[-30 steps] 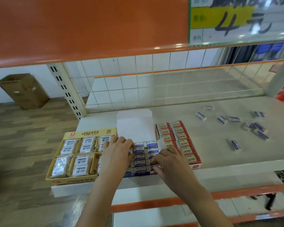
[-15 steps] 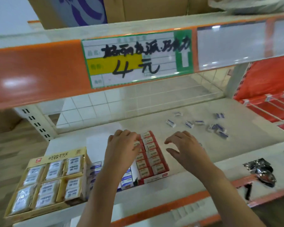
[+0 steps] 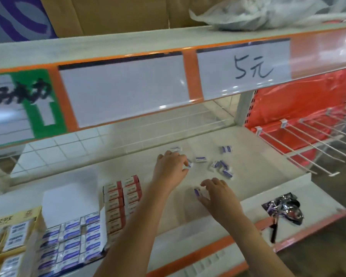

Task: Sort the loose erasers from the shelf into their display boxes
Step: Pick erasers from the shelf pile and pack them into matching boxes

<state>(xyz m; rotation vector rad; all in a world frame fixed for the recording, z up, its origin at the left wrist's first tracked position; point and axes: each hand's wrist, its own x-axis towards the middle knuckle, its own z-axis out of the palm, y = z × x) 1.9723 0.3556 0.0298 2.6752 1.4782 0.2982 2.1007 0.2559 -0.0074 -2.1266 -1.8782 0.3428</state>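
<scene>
Fingers (image 3: 185, 163) of both hands now off the boxes, curled on loose erasers (image 3: 200, 159).

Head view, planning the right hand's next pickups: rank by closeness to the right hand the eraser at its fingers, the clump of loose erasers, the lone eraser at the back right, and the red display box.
1. Eraser at its fingers, on the hand's left.
2. Clump of erasers, just behind.
3. Back-right eraser and red display box, far left: too close to call.
</scene>
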